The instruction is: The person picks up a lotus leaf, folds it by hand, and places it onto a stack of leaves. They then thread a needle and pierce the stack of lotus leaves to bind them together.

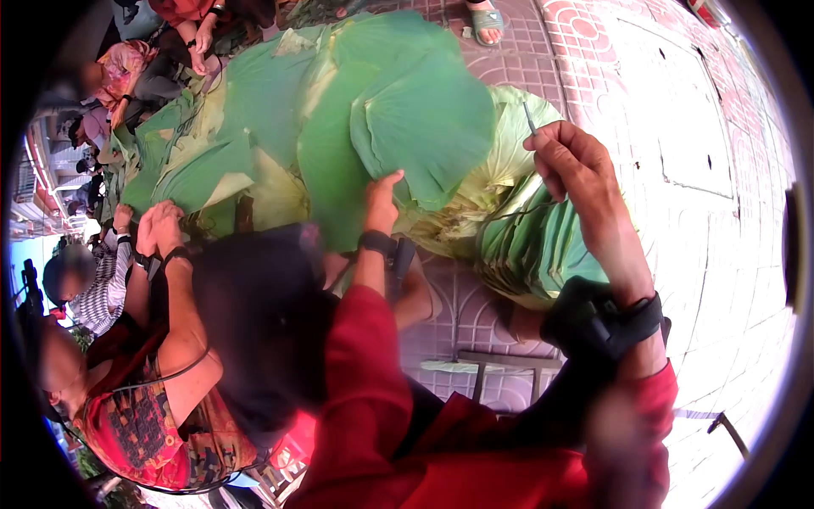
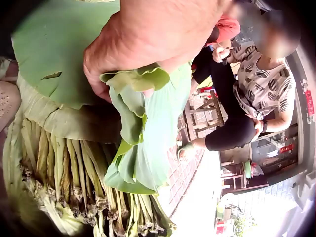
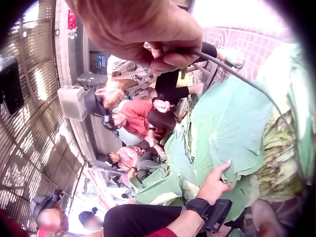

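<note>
My left hand (image 1: 383,202) grips the near edge of a big round green lotus leaf (image 1: 424,140), thumb on top. In the left wrist view its fingers curl round the folded leaf edge (image 2: 131,113). My right hand (image 1: 585,174), raised to the right of the leaves, pinches a thin dark cord (image 3: 247,81) between thumb and fingertips. A short end of it sticks up past the fingers in the head view. From the hand, the cord curves down toward a bundle of stacked, folded leaves (image 1: 530,246).
Overlapping lotus leaves (image 1: 263,85) spread leftward over the pile. Several people sit along it; a neighbour's hands (image 1: 161,225) rest at its edge. A sandalled foot (image 1: 487,25) stands on the tiled pavement (image 1: 585,51) beyond. A metal frame (image 1: 509,360) is near my lap.
</note>
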Action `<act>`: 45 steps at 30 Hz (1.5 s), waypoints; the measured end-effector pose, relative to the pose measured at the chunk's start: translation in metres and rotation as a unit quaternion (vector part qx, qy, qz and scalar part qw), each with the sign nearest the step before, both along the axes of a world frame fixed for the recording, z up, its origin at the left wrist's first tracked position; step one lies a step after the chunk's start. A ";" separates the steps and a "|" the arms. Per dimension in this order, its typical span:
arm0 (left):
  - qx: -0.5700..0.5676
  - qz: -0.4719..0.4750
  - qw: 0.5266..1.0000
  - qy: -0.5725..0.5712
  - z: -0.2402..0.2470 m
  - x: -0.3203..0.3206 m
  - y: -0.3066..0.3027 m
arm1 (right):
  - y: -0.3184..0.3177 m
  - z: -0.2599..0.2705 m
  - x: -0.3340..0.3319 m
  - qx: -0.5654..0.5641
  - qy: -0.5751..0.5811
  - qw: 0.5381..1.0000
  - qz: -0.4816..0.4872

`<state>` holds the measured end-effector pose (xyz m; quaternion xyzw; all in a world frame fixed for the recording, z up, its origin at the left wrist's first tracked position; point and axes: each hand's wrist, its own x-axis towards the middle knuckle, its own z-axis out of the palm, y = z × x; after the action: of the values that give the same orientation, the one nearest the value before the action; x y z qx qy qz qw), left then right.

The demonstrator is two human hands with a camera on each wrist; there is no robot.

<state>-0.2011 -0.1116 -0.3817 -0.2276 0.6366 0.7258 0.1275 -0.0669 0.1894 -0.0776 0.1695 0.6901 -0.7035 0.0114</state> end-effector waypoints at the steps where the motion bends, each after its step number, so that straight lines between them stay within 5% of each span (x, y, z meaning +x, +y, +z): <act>1: 0.000 -0.036 0.999 0.019 0.012 -0.003 0.007 | 0.000 0.000 0.000 -0.004 -0.001 1.000 0.000; 3: -0.008 -0.009 0.999 -0.033 0.047 -0.019 0.034 | -0.002 -0.002 -0.001 -0.013 -0.004 1.000 0.001; 8: -0.021 -0.031 0.994 0.106 0.134 -0.043 0.077 | 0.002 -0.017 -0.001 -0.019 0.004 1.000 0.012; 10: -0.034 -0.073 0.981 0.177 0.138 -0.046 0.071 | -0.001 -0.018 0.000 -0.022 0.007 1.000 0.006; 13: -0.167 -0.127 0.969 0.131 0.093 -0.014 0.043 | -0.002 -0.017 0.000 -0.025 0.026 0.999 0.000; 15: -0.178 -0.022 0.980 -0.080 0.088 0.031 0.033 | -0.002 -0.017 -0.001 -0.021 0.031 0.999 0.006; 16: -0.134 -0.029 0.986 -0.095 0.049 0.045 0.010 | -0.003 -0.015 -0.002 -0.022 0.028 0.999 0.000; 22: -0.141 -0.236 0.954 -0.123 0.103 0.075 -0.004 | -0.002 -0.007 -0.002 -0.037 0.013 0.999 0.008; 28: -0.205 -0.295 0.933 -0.035 0.166 0.048 -0.004 | -0.002 -0.006 0.002 -0.047 0.049 0.998 -0.005; 37: -0.224 -0.112 0.963 -0.102 0.095 0.090 -0.019 | 0.000 -0.001 0.011 -0.067 0.050 0.997 -0.003; 42: -0.169 -0.119 0.974 0.093 0.050 0.076 -0.009 | 0.002 -0.001 0.007 -0.046 0.017 0.999 0.005; 45: -0.245 -0.063 0.966 0.054 0.062 0.052 0.027 | -0.002 -0.003 0.001 -0.038 0.021 0.999 -0.017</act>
<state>-0.1488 -0.0845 -0.3196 -0.1720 0.8138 0.5494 0.0790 -0.0656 0.1879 -0.0805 0.1655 0.6602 -0.7326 -0.0089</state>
